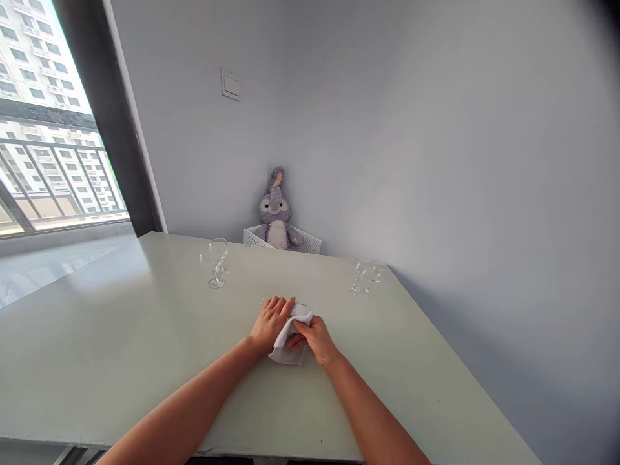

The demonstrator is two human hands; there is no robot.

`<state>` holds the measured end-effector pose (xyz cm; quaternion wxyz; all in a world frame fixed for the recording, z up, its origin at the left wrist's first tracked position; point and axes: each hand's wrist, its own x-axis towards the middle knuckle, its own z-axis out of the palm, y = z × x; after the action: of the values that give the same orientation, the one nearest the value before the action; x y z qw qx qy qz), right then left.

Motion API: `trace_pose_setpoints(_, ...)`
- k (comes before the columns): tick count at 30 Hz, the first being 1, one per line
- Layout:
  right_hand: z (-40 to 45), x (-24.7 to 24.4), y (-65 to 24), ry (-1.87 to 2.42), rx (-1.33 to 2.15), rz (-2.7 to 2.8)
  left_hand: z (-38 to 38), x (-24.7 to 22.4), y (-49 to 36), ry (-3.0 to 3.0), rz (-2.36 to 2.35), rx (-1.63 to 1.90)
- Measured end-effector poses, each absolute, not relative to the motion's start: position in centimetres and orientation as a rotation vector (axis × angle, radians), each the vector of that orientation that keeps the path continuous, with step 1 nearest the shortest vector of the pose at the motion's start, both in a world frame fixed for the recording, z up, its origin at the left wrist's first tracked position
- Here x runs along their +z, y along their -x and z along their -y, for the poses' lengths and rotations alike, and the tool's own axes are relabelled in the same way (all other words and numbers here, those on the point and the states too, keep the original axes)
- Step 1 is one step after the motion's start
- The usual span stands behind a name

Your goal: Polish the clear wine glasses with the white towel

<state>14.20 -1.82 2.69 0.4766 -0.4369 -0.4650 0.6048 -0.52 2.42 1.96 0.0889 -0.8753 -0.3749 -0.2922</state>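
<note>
Together, left hand [270,323] and right hand [312,339] grip a white cloth [285,352].

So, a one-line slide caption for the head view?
Left hand and right hand grip a white cloth on a pale table.

Crumpled white cloth [285,349], loosely folded, bunched toward far end.

We are gripping a white cloth [289,339] between our left hand [271,323] and right hand [312,340], with a glassy rim just showing past our left fingers [278,301], on a pale green table [106,336]. Ahead, we are seeing two glasses [216,263] toward the left, two more glasses [367,274] toward the right, and a plush rabbit [275,210] sitting in a white basket [309,242] against the wall [436,142], with a window [53,129] on the left.
</note>
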Motion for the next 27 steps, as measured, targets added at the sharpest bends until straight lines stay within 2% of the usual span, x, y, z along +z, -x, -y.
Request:
trace_pose_setpoints(6,1.3,3.0,-13.9,0.891,1.63,0.964,-1.9,3.4,1.7,2.564,1.014,-0.724)
trace_pose_setpoints(10,2.6,5.6,-14.8,0.912,1.536,1.294,-0.7,5.9,2.4,2.745,1.196,-0.693)
trace_pose_setpoints(13,4.6,8.4,-15.8,0.95,1.457,1.613,-0.1,8.6,3.2,3.108,1.418,-0.71)
trace_pose_setpoints(16,6.8,10.3,-16.6,0.921,1.413,1.863,0.2,11.1,4.1,3.785,1.358,-0.282)
trace_pose_setpoints(18,7.8,10.5,-16.9,0.932,1.375,1.887,0.6,12.0,4.4,3.975,1.156,-0.072)
trace_pose_setpoints(20,8.3,9.9,-16.9,0.979,1.385,1.75,1.5,12.1,4.2,3.741,1.1,-0.331)
trace_pose_setpoints(23,8.5,8.6,-16.8,0.956,1.486,1.391,3.0,11.0,3.5,3.061,1.013,-0.687)
trace_pose_setpoints(27,8.8,7.5,-16.5,0.862,1.617,1.158,4.1,9.9,2.9,2.789,0.826,-0.577)
